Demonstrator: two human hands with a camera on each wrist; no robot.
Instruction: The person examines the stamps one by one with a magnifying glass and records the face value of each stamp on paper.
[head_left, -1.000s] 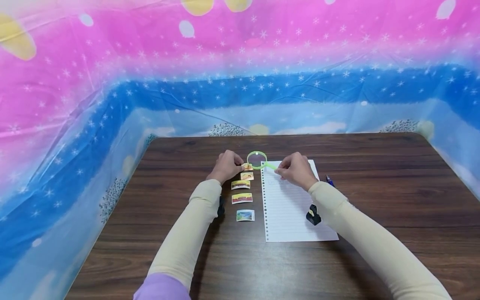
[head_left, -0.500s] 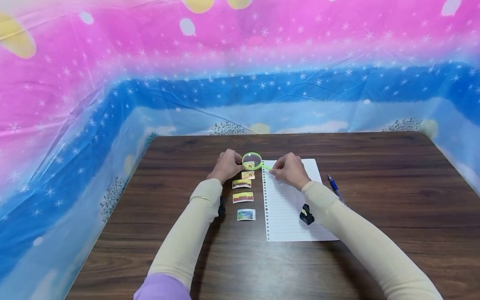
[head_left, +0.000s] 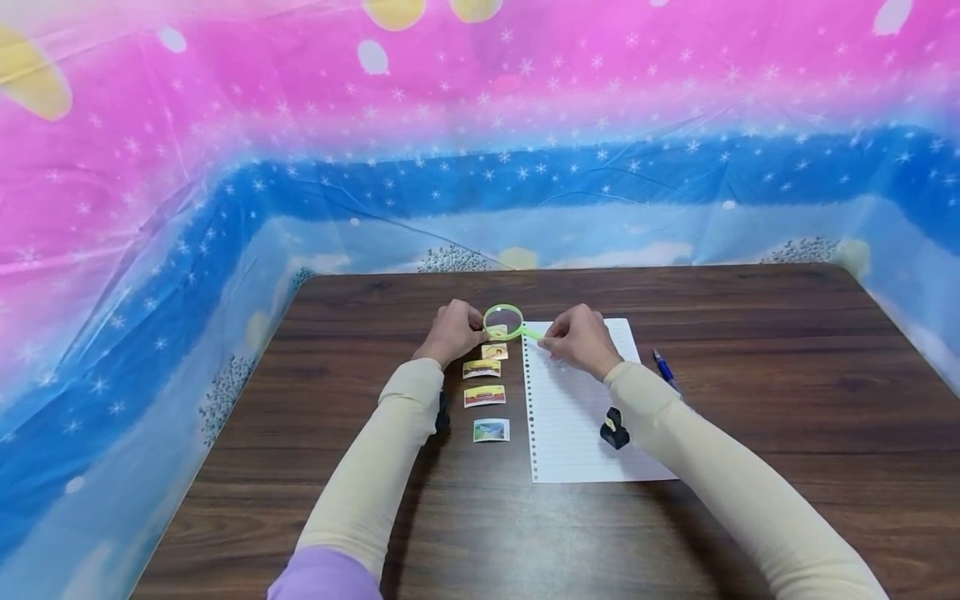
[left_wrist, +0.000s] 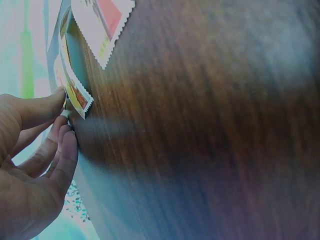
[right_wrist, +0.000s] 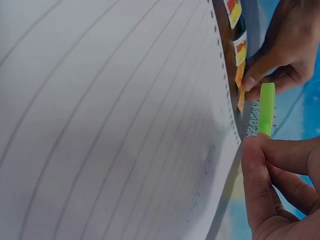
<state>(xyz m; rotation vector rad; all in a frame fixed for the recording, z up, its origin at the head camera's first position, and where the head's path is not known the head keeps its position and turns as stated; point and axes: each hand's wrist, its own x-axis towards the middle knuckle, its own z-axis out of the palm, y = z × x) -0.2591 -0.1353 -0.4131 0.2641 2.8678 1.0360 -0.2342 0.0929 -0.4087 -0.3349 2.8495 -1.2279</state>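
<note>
Several postage stamps with perforated edges lie in a column left of a lined sheet (head_left: 592, 433). At the far end, my left hand (head_left: 452, 331) pinches the edge of the farthest stamp (right_wrist: 240, 82), a yellow-orange one, between thumb and fingertips. My right hand (head_left: 581, 340) holds a green magnifying glass (head_left: 503, 321) by its handle, thumb against fingers, above the sheet's far left corner. The round lens overlaps the farthest stamp in the head view. Nearer me come another yellow stamp (head_left: 494, 352), two yellow-and-red stamps (head_left: 484, 396) and a blue-green landscape stamp (head_left: 491, 430).
A blue pen (head_left: 664, 368) lies right of the sheet, partly behind the right sleeve. Faint handwriting (right_wrist: 197, 194) shows near the sheet's far end. The brown wooden table (head_left: 787, 375) ends at a pink and blue patterned cloth (head_left: 480, 183) behind and at both sides.
My right hand has shifted left with the magnifying glass, bringing its lens over the farthest stamp. More of the pen now shows. My left hand stays at the stamp's edge.
</note>
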